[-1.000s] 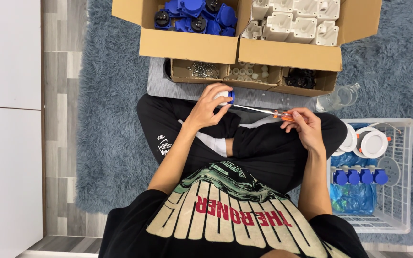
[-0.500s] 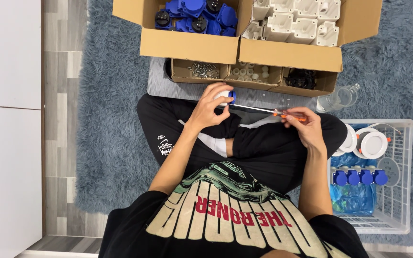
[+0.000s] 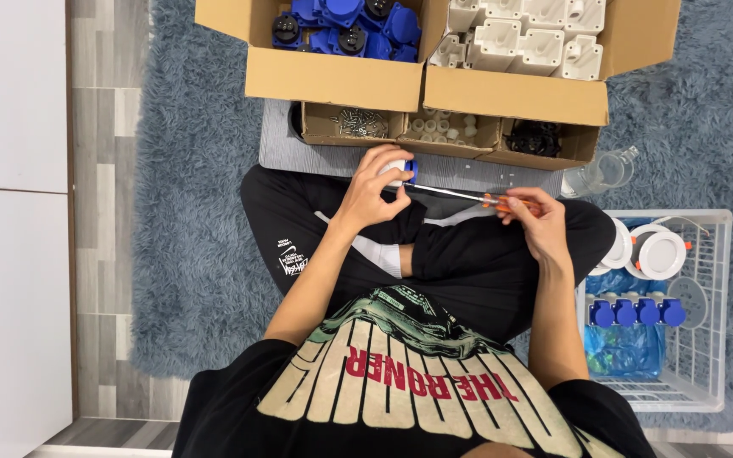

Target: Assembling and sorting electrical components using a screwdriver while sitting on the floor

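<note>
Left hand clamped on socket, right hand gripping screwdriver; screw-driving underway, tip needing steady seating.

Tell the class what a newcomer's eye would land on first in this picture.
At centre, the left hand grips a small white and blue part while the right hand points an orange-handled screwdriver at it. Above, a cardboard box of blue parts sits beside another box of white housings.
</note>
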